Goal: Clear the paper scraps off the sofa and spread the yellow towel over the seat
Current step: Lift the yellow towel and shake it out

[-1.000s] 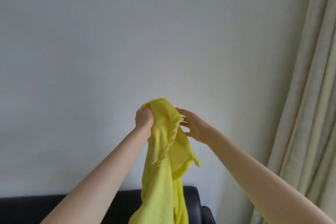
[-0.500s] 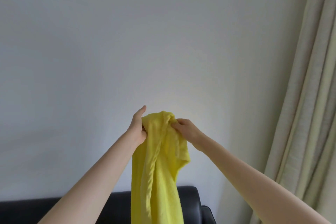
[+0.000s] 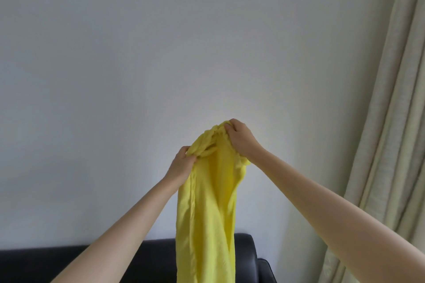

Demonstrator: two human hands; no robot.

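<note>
The yellow towel (image 3: pixel 207 218) hangs bunched in front of me, held up at arm's length against the wall. My left hand (image 3: pixel 181 164) grips its upper left edge. My right hand (image 3: pixel 240 138) is closed on the gathered top edge, a little higher and to the right. The cloth drops in a long fold down past the bottom of the view. Only the top of the black sofa backrest (image 3: pixel 156 253) shows behind my arms. The seat and any paper scraps are out of sight.
A plain pale wall (image 3: pixel 161 64) fills most of the view. A beige curtain (image 3: pixel 391 122) hangs along the right side, beside the sofa's right armrest (image 3: pixel 264 269).
My right hand went from reaching for the towel to gripping its top edge, then rose to the right. My left hand shifted down and left. The top edge is starting to spread.
</note>
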